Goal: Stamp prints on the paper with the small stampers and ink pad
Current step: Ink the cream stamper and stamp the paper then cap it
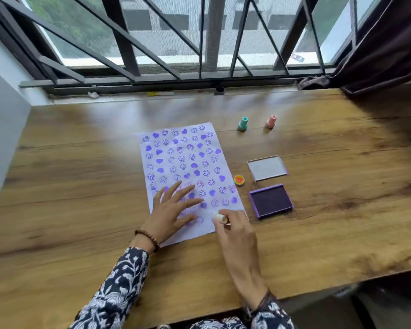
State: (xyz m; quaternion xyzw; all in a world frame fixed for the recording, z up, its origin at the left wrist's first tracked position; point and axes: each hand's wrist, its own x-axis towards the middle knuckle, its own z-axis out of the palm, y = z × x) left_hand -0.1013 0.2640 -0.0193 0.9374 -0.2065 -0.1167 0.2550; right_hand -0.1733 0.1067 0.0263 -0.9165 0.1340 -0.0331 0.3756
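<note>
Wood-grain desk (81, 174) under a barred window (199, 39), frame blurry. Left hand (173, 207) flat, fingers spread apart, pressing the paper (176, 157), which is covered in purple smileys and hearts; beaded bracelet on wrist, floral sleeve. Right hand (235, 230) pinched around a cream stamper (220, 218) at the paper's near right corner; its base hidden, contact unclear. Right of paper: orange cap (239, 180), open purple ink pad (271, 201), clear lid (267, 167). Farther back, teal stamper (243, 123) and pink stamper (271, 121) stand upright.
</note>
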